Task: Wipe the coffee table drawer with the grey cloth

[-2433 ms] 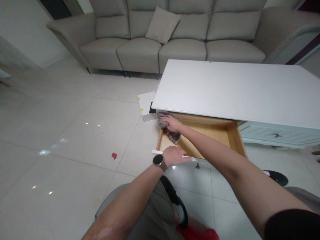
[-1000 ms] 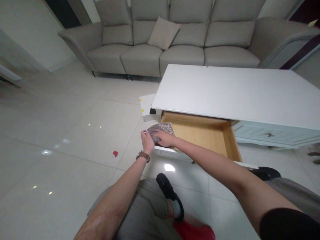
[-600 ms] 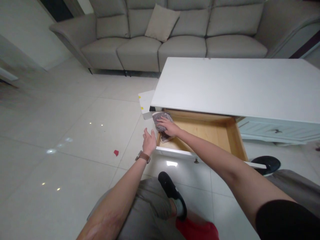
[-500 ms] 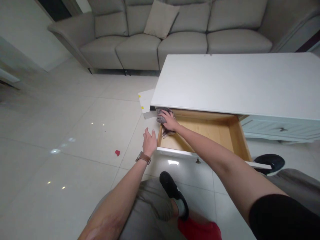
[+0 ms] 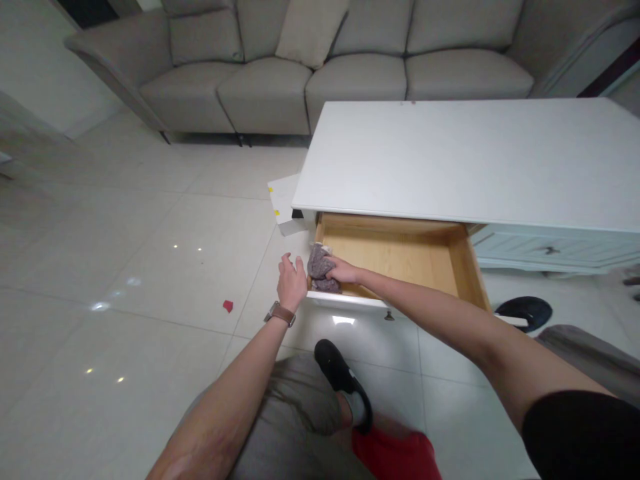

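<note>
Nearest, a glossy, pale tiled floor [image 5: 165, 287] spread beneath the person's grey-green trousers [image 5: 295, 407] and two black shoes [image 5: 334, 367], with one red item [image 5: 395, 453], its kind unclear, lying near the heel of one shoe. One small red scrap [image 5: 228, 306] lay farther off to the left. Ahead, one wooden drawer [image 5: 400, 253] was pulled out, a single dark knob [image 5: 389, 316] showing on its white front. The left hand [image 5: 291, 283], with one brown-strapped watch [image 5: 281, 313] at its wrist, stood at the drawer's front left corner, fingers loosely spread and holding nothing; whether it touched the wood could not be told. The right hand [image 5: 343, 269] pinched one patterned cloth [image 5: 320, 263] between thumb and fingers, the bunched fabric lying in that same corner, against the left side wall. Above it stretched the bare white top of one coffee table [image 5: 450, 160], a second drawer front [image 5: 565, 250] closed at right. One white box [image 5: 284, 197] with two yellow marks sat on the tiles beside the table's left end. Farthest stood one grey sofa [image 5: 357, 87] of four seats, bearing one beige throw pillow [image 5: 313, 33].
</note>
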Available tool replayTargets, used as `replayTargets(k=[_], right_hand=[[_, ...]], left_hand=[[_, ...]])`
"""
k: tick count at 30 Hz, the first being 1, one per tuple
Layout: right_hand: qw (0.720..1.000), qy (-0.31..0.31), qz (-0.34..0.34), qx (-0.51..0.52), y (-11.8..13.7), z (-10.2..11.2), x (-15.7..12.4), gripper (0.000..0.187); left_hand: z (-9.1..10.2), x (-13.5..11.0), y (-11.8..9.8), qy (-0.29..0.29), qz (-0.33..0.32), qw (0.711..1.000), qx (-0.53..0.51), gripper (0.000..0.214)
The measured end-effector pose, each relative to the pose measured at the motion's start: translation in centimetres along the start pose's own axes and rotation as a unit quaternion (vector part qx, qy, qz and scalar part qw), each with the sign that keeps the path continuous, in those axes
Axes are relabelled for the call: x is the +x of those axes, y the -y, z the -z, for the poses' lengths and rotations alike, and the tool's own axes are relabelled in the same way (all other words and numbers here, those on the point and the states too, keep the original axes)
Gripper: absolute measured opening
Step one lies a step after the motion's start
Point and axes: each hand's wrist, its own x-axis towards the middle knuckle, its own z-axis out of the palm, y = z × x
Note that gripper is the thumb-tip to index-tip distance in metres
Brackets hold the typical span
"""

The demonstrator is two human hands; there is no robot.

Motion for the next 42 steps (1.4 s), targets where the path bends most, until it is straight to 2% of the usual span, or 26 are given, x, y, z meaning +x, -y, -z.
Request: replayTargets(k=[2, 5, 7, 9, 11, 13, 16, 18, 19, 21, 23, 26, 28, 29, 31, 35, 39, 41, 42], right_hand=[[0.997, 0.066, -0.025, 0.01, 0.7, 0.2, -1.1, 0.037], [0.995, 0.083, -0.052, -0.023, 1.8, 0.9, -1.5, 0.031], [0.997, 0.05, -0.044, -0.046, 2.6, 1.8, -1.1, 0.029], [0.999, -0.026, -0.025, -0.036, 3.5, 3.4, -0.7, 0.03], [0.993, -0.12, -0.017, 0.005, 4.6, 5.7, -0.6, 0.032], [0.983, -0.178, -0.022, 0.039, 5.7, 8.6, -1.1, 0.031], [0.98, -0.197, -0.021, 0.017, 7.0, 12.7, -3.0, 0.026], [0.985, -0.168, -0.01, -0.024, 7.2, 13.8, -4.5, 0.024], [0.989, -0.139, -0.006, -0.045, 7.0, 13.6, -5.1, 0.025], [0.994, -0.069, -0.01, -0.088, 6.4, 11.6, -5.9, 0.025], [0.992, 0.001, -0.027, -0.123, 5.5, 7.9, -5.9, 0.025], [0.987, 0.097, -0.044, -0.123, 4.4, 2.3, -5.1, 0.023], [0.984, 0.116, -0.055, -0.126, 4.0, 0.5, -4.5, 0.021], [0.983, 0.116, -0.067, -0.128, 3.8, 0.4, -4.4, 0.02], [0.982, 0.11, -0.111, -0.102, 3.5, 1.8, -4.5, 0.018], [0.981, 0.059, -0.184, 0.027, 3.5, 7.4, -5.5, 0.02], [0.982, -0.071, -0.145, 0.098, 4.8, 11.6, -5.5, 0.024], [0.982, -0.12, -0.112, 0.094, 5.5, 12.4, -5.0, 0.024], [0.985, -0.126, -0.099, 0.066, 5.7, 12.5, -4.7, 0.023]], left_hand=[[0.1, -0.1, -0.1, 0.003, -0.002, 1.0, 0.013, 0.051], [0.3, -0.1, -0.3, 0.014, 0.003, 0.999, 0.03, 0.052], [0.4, -0.2, -0.5, 0.018, 0.007, 0.999, 0.037, 0.053], [0.5, -0.2, -0.6, 0.021, 0.007, 0.999, 0.041, 0.054], [0.5, -0.2, -0.7, 0.023, 0.005, 0.999, 0.043, 0.054], [0.5, -0.2, -0.6, 0.023, 0.007, 0.999, 0.044, 0.053], [0.4, -0.1, -0.5, 0.017, 0.006, 0.999, 0.041, 0.052], [0.3, 0.0, -0.4, 0.014, -0.001, 0.999, 0.038, 0.051], [0.2, 0.1, -0.4, 0.013, -0.005, 0.999, 0.038, 0.051], [0.1, 0.2, -0.3, 0.013, -0.01, 0.999, 0.038, 0.05], [0.0, 0.3, -0.2, 0.019, -0.009, 0.999, 0.039, 0.049], [0.0, 0.4, -0.1, 0.028, -0.003, 0.999, 0.045, 0.049], [0.1, 0.4, -0.1, 0.029, -0.001, 0.998, 0.049, 0.049], [0.1, 0.4, -0.2, 0.029, -0.002, 0.998, 0.05, 0.048], [0.2, 0.3, -0.3, 0.029, -0.002, 0.998, 0.048, 0.048], [0.3, 0.2, -0.4, 0.03, -0.003, 0.999, 0.044, 0.047], [0.3, 0.3, -0.3, 0.043, -0.017, 0.997, 0.055, 0.042], [0.2, 0.5, -0.1, 0.063, -0.027, 0.996, 0.066, 0.039], [0.1, 0.6, 0.0, 0.076, -0.031, 0.994, 0.074, 0.039]])
